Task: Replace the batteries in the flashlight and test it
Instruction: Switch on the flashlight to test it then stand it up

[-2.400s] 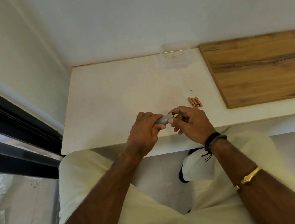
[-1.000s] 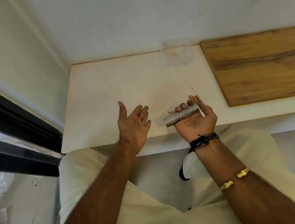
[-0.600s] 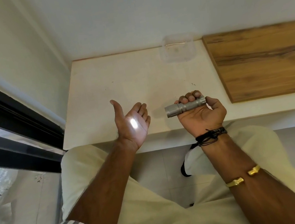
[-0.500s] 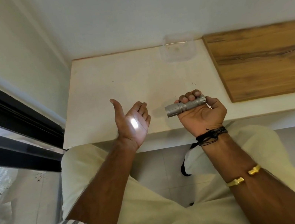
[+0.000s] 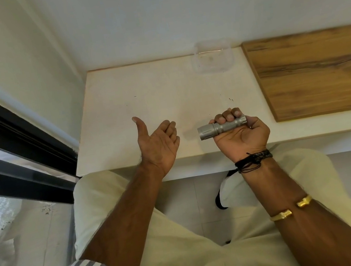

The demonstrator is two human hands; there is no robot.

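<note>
A small silver flashlight (image 5: 221, 127) lies across my right hand (image 5: 241, 135), which is palm up and shut on its body, above the white counter's front edge. Its head points left at my left hand (image 5: 158, 142). That hand is open, palm turned toward the flashlight, thumb up, a short gap away. No spot of light shows on the palm. The old batteries are hidden behind my right hand.
The white counter (image 5: 140, 97) meets the wall at the back. A clear plastic container (image 5: 212, 58) stands at the back centre. A wooden board (image 5: 317, 72) covers the counter's right part. A black window frame (image 5: 9, 146) runs along the left.
Both hands first held the flashlight together, then parted. A bright spot shone on my left palm half a second ago; it is gone now. The hands have hardly moved since.
</note>
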